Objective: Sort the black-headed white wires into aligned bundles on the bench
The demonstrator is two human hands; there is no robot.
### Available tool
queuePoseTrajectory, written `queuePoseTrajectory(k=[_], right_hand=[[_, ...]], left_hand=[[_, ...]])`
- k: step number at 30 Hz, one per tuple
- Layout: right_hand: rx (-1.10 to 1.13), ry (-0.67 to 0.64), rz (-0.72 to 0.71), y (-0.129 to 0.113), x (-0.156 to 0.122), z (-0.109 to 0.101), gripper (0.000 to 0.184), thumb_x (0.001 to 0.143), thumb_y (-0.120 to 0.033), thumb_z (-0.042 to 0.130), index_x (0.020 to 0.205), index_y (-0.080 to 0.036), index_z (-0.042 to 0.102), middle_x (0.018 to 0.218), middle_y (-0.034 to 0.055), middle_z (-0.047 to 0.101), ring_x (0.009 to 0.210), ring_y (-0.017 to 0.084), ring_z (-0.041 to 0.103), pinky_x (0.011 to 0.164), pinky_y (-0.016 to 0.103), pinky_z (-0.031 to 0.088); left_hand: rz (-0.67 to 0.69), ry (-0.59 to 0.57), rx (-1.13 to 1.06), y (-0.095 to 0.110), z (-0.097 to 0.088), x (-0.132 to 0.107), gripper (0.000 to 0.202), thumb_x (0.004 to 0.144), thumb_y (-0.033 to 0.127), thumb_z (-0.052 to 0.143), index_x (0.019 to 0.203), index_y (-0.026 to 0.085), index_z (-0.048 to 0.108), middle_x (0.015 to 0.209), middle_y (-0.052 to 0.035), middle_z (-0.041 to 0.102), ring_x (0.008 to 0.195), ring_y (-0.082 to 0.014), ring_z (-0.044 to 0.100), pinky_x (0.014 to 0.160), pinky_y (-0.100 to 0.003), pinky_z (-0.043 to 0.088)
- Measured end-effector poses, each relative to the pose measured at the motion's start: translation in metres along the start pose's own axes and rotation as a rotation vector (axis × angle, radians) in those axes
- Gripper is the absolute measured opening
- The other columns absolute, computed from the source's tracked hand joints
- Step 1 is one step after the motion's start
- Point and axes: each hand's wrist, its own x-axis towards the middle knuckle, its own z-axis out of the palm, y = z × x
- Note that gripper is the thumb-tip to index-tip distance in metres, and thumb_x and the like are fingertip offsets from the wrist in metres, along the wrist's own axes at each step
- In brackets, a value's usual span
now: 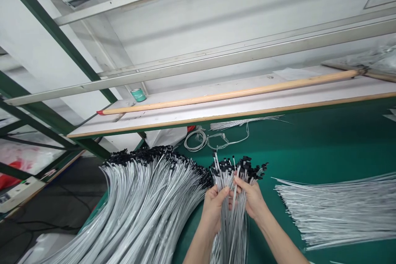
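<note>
bright, even light, bowed wide-angle edges

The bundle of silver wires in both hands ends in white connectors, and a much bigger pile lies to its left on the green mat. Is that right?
Not quite: the connectors on the bundle of silver wires are black, not white, as the head view shows. The left hand and right hand do hold it, and the bigger pile lies to its left on the green mat.

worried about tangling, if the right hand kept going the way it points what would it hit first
The right hand points up and left, so it would probably meet the bundle of grey wires first, as it already touches them. The left hand lies just beyond, though depth is hard to judge.
</note>
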Motion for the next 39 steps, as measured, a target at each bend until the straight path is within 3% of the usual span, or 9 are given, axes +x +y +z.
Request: queuePoseTrajectory(k=[4,7,10,15,22,30,39], right_hand=[[0.017,0.019,-0.051,-0.001,0.000,-0.003,0.030,0.054,-0.038,0.077,0.063,-0.014,0.062,0.050,-0.0025,0.053,0.045,0.011,0.050,0.045,0.024,0.044],[-0.093,0.039,-0.130,0.002,0.001,0.000,0.028,0.056,-0.036,0.077,0.064,-0.014,0.061,0.041,-0.0048,0.048,0.038,0.009,0.044,0.040,0.022,0.040],[-0.163,0.095,-0.108,0.005,0.000,0.008,0.037,0.046,-0.033,0.081,0.071,-0.014,0.061,0.040,-0.0048,0.051,0.032,0.009,0.041,0.030,0.022,0.035],[-0.227,0.107,0.022,0.001,-0.006,0.019,0.033,0.046,-0.036,0.079,0.055,-0.016,0.055,0.027,-0.0061,0.041,0.022,0.011,0.034,0.022,0.027,0.034],[-0.165,0.096,-0.020,-0.001,-0.008,0.015,0.032,0.045,-0.034,0.081,0.054,-0.015,0.057,0.030,-0.0047,0.045,0.024,0.010,0.037,0.023,0.025,0.036],[-0.114,0.135,-0.139,0.001,-0.004,0.011,0.038,0.045,-0.027,0.081,0.076,-0.013,0.066,0.055,-0.0006,0.062,0.036,0.011,0.047,0.033,0.024,0.040],[-0.128,0.157,-0.136,0.003,0.001,0.003,0.037,0.044,-0.029,0.081,0.073,-0.010,0.067,0.049,0.0001,0.059,0.040,0.012,0.048,0.041,0.028,0.043]], left_hand=[[-0.016,0.115,0.029,0.001,-0.001,0.000,0.029,0.059,0.032,0.074,0.073,0.010,0.063,0.065,-0.0068,0.068,0.050,-0.0119,0.060,0.048,-0.021,0.045],[-0.027,0.156,0.046,0.000,0.001,0.002,0.028,0.057,0.032,0.075,0.070,0.010,0.062,0.054,-0.0038,0.064,0.044,-0.0116,0.058,0.042,-0.020,0.042],[-0.034,0.182,0.082,-0.003,0.005,0.004,0.026,0.056,0.028,0.075,0.067,0.009,0.061,0.051,-0.0038,0.063,0.041,-0.0111,0.056,0.040,-0.020,0.040],[-0.028,0.175,0.112,-0.006,0.007,0.004,0.022,0.058,0.024,0.072,0.070,0.008,0.063,0.050,-0.0034,0.063,0.040,-0.0108,0.055,0.039,-0.020,0.040],[-0.065,0.091,0.015,-0.005,0.003,0.002,0.023,0.059,0.026,0.075,0.069,0.008,0.064,0.054,-0.0048,0.064,0.043,-0.0105,0.057,0.043,-0.019,0.044],[-0.068,0.118,-0.028,-0.003,0.002,0.002,0.025,0.058,0.027,0.076,0.071,0.009,0.064,0.062,-0.0055,0.066,0.045,-0.0105,0.059,0.043,-0.019,0.045],[-0.086,0.145,-0.067,-0.002,0.000,0.004,0.029,0.054,0.026,0.078,0.073,0.009,0.064,0.063,-0.0064,0.067,0.049,-0.0132,0.061,0.046,-0.021,0.046]])
